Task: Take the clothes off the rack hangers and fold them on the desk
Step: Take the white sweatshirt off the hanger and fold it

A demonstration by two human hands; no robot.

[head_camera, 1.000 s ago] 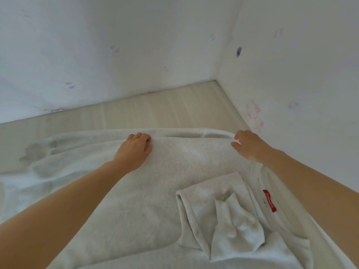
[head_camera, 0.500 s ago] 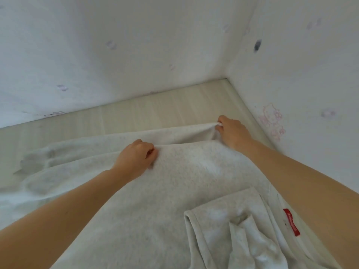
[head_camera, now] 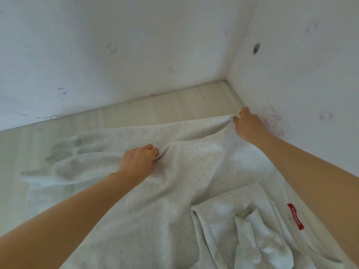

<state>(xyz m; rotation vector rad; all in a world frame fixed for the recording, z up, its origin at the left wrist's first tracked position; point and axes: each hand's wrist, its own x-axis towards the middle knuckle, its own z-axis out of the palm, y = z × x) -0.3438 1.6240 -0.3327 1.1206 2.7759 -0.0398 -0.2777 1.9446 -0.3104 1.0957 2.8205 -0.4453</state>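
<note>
Here, both hands are gripping a pale grey fleece sweatshirt (head_camera: 174, 191) lying on the pale wooden worktop (head_camera: 174, 107) — left hand (head_camera: 138, 162) bunching mid-fabric, right hand (head_camera: 248, 125) pinching its far edge, fingers curled.

Home, likely child's room or bedroom corner. White walls (head_camera: 136, 45) meet at 1 o'clock, dotted with faded pink-purple cartoon stickers; cat-face sticker (head_camera: 273, 121) on right wall at 2 o'clock. Dark smudge (head_camera: 256, 48) higher on same wall. Pale wood-grain counter (head_camera: 174, 107) fits tight into corner. Soft grey sweatshirt (head_camera: 155, 210) with red label (head_camera: 295, 216) spread across it: household laundry.
</note>
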